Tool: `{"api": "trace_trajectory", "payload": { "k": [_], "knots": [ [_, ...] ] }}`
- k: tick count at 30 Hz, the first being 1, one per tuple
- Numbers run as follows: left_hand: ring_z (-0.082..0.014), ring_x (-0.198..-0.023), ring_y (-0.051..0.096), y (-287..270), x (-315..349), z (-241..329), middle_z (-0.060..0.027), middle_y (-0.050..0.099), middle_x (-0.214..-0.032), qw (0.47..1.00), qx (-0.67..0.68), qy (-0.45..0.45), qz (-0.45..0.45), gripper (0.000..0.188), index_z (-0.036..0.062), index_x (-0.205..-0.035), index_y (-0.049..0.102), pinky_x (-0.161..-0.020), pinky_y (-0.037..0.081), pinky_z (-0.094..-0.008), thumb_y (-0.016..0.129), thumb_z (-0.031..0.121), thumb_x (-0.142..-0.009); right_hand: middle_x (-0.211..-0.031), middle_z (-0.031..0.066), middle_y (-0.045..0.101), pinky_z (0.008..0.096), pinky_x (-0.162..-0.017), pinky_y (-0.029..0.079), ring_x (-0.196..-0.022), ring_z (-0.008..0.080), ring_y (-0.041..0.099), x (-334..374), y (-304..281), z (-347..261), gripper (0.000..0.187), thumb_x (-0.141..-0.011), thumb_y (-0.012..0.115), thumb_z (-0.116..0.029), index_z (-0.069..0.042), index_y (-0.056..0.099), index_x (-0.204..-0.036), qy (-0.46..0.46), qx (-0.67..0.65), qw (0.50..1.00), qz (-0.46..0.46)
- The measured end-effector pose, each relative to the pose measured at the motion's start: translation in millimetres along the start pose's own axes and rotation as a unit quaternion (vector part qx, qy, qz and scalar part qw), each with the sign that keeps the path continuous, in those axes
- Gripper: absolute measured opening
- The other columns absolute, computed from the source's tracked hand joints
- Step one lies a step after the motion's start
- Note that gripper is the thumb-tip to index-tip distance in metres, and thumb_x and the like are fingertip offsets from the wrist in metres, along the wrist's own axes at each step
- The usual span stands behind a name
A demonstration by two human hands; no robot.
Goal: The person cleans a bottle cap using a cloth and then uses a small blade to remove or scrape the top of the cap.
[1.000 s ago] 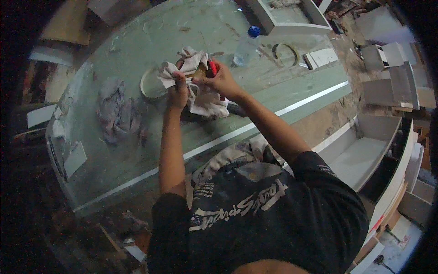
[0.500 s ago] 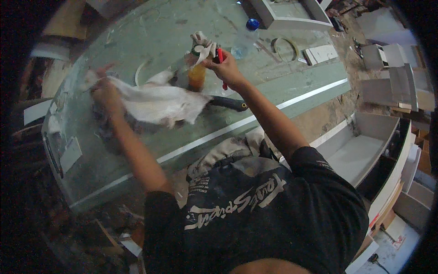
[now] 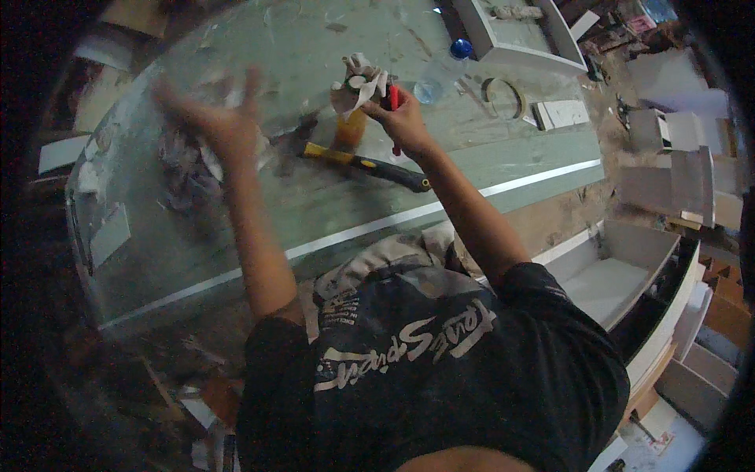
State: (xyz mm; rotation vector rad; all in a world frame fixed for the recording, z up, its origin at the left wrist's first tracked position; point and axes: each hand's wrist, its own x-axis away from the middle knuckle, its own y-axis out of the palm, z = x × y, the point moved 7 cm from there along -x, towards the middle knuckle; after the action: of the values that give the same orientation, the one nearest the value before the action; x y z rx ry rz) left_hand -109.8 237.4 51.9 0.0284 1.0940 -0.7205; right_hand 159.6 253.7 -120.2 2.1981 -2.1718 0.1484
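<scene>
Whitish cloth [image 3: 347,97] sits bunched at the fingers of the right hand [image 3: 405,122], which also grips a red-handled tool [image 3: 394,97]; an amber container [image 3: 351,126] shows just below the cloth, though whether it is held or stands on the desk [image 3: 330,212] I cannot tell. Left hand [image 3: 228,130], blurred, is spread open and appears empty over a greyish cloth heap [image 3: 185,169], while a black-and-yellow handle [image 3: 377,168] lies between both forearms.

My black T-shirt [image 3: 487,393] carries large, pale, slanted script [image 3: 409,344] across it, upside down in this view; above its left end sits a small block of pale print [image 3: 340,307] in short lines.
</scene>
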Motion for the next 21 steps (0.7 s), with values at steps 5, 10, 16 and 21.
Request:
{"api": "trace_trajectory", "payload": {
  "k": [5,10,16,21],
  "knots": [
    [-0.0128,-0.085,0.064,123.9,72.4,25.0,-0.0099,0.071,-0.095,0.784,0.302,-0.184,-0.510,0.034,-0.0024,-0.107,0.068,-0.075,0.050,-0.0288,0.073,0.025,-0.087,-0.073,-0.0051,0.054,0.0241,-0.054,0.038,-0.062,0.0052,0.045,8.7,13.5,-19.0,0.028,-0.085,0.076,-0.026,-0.006,0.063,-0.099,-0.008,0.046,0.998,-0.038],
    [-0.0089,-0.071,0.062,119.9,65.6,8.2,-0.0047,0.072,-0.081,0.838,0.332,-0.239,-0.360,0.024,-0.0027,-0.098,0.071,-0.066,0.049,-0.0251,0.070,0.020,-0.090,-0.068,-0.0046,0.052,0.0238,-0.046,0.033,-0.053,0.0052,0.042,9.5,-7.3,-13.7,0.023,-0.089,0.071,-0.027,-0.007,0.063,-0.097,0.005,0.037,0.995,0.092],
    [-0.0086,-0.071,0.060,113.0,69.0,-4.9,-0.0026,0.069,-0.080,0.875,0.311,-0.257,-0.266,0.028,-0.0015,-0.093,0.069,-0.065,0.048,-0.0248,0.069,0.026,-0.091,-0.070,0.0000,0.055,0.0255,-0.048,0.037,-0.055,0.0081,0.046,11.4,-19.7,-3.5,0.031,-0.088,0.070,-0.030,-0.004,0.063,-0.104,0.005,0.028,0.991,0.129],
    [-0.0077,-0.076,0.056,121.3,89.9,-16.7,0.0000,0.064,-0.087,0.803,0.417,-0.344,-0.253,0.029,0.0018,-0.096,0.064,-0.066,0.046,-0.0260,0.066,0.031,-0.094,-0.073,-0.0037,0.052,0.0211,-0.041,0.029,-0.048,0.0031,0.039,19.7,15.2,-4.0,0.033,-0.091,0.066,-0.026,-0.005,0.059,-0.116,0.088,-0.093,0.991,-0.029]
  ]
}}
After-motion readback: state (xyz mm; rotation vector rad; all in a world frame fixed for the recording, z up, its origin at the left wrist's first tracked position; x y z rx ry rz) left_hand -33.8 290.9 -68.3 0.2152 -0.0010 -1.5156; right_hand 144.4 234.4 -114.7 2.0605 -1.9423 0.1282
